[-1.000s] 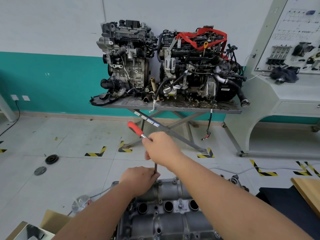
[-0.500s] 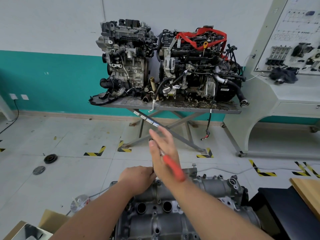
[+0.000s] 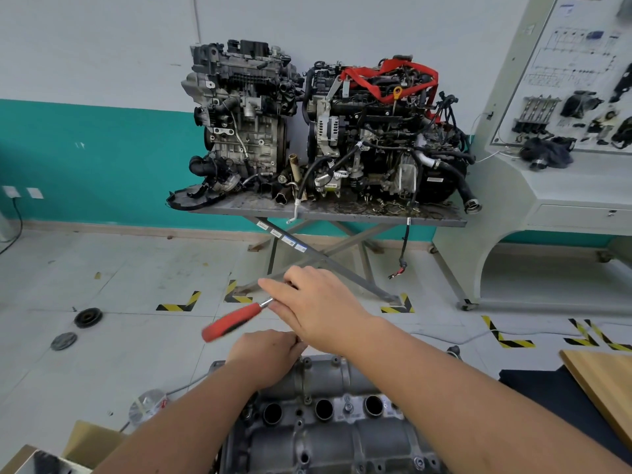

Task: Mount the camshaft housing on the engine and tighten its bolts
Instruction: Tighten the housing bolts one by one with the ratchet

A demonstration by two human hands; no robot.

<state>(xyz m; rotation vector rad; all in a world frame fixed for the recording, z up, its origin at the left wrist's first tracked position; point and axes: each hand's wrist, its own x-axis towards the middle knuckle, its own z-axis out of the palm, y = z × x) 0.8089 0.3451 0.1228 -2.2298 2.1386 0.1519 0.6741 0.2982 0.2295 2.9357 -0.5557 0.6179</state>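
The grey cast camshaft housing (image 3: 328, 422) lies on the engine at the bottom centre, with three round plug wells showing. A ratchet wrench with a red handle (image 3: 232, 321) stands over the housing's far left edge, its handle pointing left and blurred. My right hand (image 3: 318, 306) covers the wrench's head end, fingers stretched out over it. My left hand (image 3: 270, 357) is curled around the wrench's vertical extension just above the housing. The socket and the bolt under it are hidden by my hands.
Two display engines (image 3: 321, 131) sit on a grey scissor-leg table (image 3: 325, 213) ahead. A white training board stand (image 3: 564, 148) is at right. A wooden board (image 3: 608, 388) and dark cloth lie at right; cardboard box (image 3: 85, 443) at lower left. Round parts (image 3: 88, 317) lie on the floor.
The red handle has swung round from my right side to the left. My right hand moved with it over the wrench head. My left hand stayed on the extension.
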